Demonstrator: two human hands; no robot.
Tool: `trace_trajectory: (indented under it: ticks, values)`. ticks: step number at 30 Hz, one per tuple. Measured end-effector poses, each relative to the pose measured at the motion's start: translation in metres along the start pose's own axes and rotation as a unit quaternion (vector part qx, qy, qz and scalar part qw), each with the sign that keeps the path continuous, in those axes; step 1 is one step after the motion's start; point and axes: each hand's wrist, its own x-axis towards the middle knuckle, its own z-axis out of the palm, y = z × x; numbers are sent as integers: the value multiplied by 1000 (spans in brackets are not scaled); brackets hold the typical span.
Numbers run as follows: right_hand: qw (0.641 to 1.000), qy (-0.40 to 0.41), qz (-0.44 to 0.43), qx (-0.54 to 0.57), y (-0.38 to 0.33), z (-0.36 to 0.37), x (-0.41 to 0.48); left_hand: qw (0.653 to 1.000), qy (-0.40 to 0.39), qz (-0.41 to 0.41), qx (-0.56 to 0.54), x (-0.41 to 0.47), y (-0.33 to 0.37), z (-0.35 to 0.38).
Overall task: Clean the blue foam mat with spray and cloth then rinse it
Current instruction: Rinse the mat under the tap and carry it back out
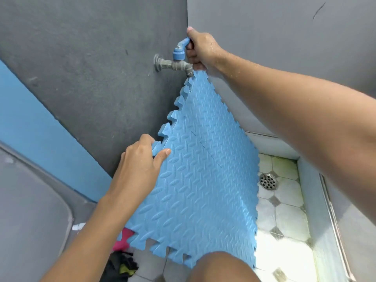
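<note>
The mat (203,180) in the grip of my left hand (140,169) is blue foam, matt, pressed all over with a raised leaf-like tread and cut into jigsaw teeth along its edges. The tap (173,65) has a dull grey body that looks like plastic. Its handle (181,47), held by my right hand (201,49), is smooth blue plastic. The wall (91,68) is dark grey, rough and matt. The floor tiles (289,220) are pale and glazed, with greenish grime. The drain cover (268,181) is shiny perforated metal.
</note>
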Motion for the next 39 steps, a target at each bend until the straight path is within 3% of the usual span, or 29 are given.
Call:
trace_trajectory:
  ticks: [4, 6, 8, 9, 12, 16, 22, 28, 31, 35, 39]
  values:
    - [998, -33, 23, -44, 3, -11, -4, 996, -61, -52, -32, 0, 14, -14]
    - [976, -45, 9, -215, 4, -24, -13, 995, -79, -34, -54, -6, 31, -31]
    - [885, -39, -40, -463, 3, -45, -24, 993, -92, 12, -74, -14, 55, -56]
    - [842, -46, -50, -535, -2, -56, -33, 992, -98, 30, -77, -17, 64, -69]
    - [785, -127, -11, -606, -35, -92, -69, 987, -145, 6, -72, -24, 73, -110]
    - [747, -209, 41, -630, -99, -125, -128, 974, -212, -39, -70, -39, 97, -187]
    - [696, -326, -32, -639, -189, -119, -187, 958, -228, -163, -52, -103, 125, -313]
    - [650, -438, -156, -601, -253, -22, -220, 928, -127, -350, -14, -229, 137, -415]
    - [644, -500, -210, -539, -271, 42, -254, 893, -61, -445, -8, -309, 145, -449]
    - [611, -578, -267, -470, -292, 137, -319, 836, 22, -547, -37, -427, 171, -474]
    - [523, -652, -338, -432, -315, 243, -411, 744, 106, -655, -76, -538, 204, -476]
